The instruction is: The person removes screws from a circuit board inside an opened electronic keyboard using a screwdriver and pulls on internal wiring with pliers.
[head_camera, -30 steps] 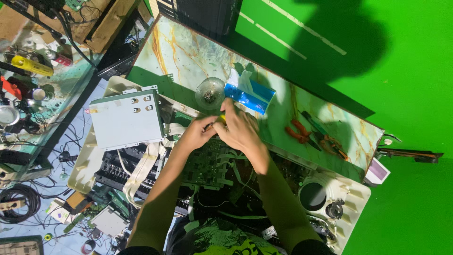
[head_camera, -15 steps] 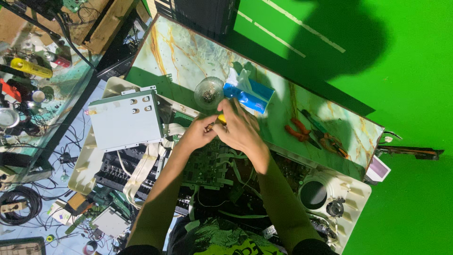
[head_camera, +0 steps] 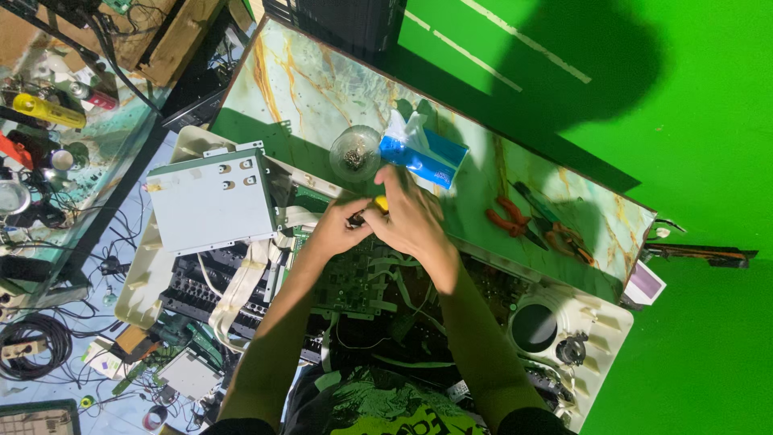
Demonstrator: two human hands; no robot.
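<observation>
- Head view, hands: both hands meet over the green circuit board inside an opened cream-cased machine. The left hand pinches a small dark part, its grip narrow around it. The right hand closes on a yellow-handled tool, probably a screwdriver, though most of it is hidden by the fingers. Working close together like this steadies the tip on the board.
- Head view, nearby things: a grey metal cover lies turned aside to the left of the hands, baring the board and the flat white ribbon cables beneath it. A glass bowl with small dark bits, seemingly screws, sits just beyond the hands, within easy reach. A blue tissue pack lies just beside the bowl. Red-handled pliers lie further right, well apart from the hands.
- Head view, surface and room: the machine rests against a marbled green table. The floor beyond is bright green with white lines. At far left, a second cluttered surface holds tools, wires and a yellow can.
</observation>
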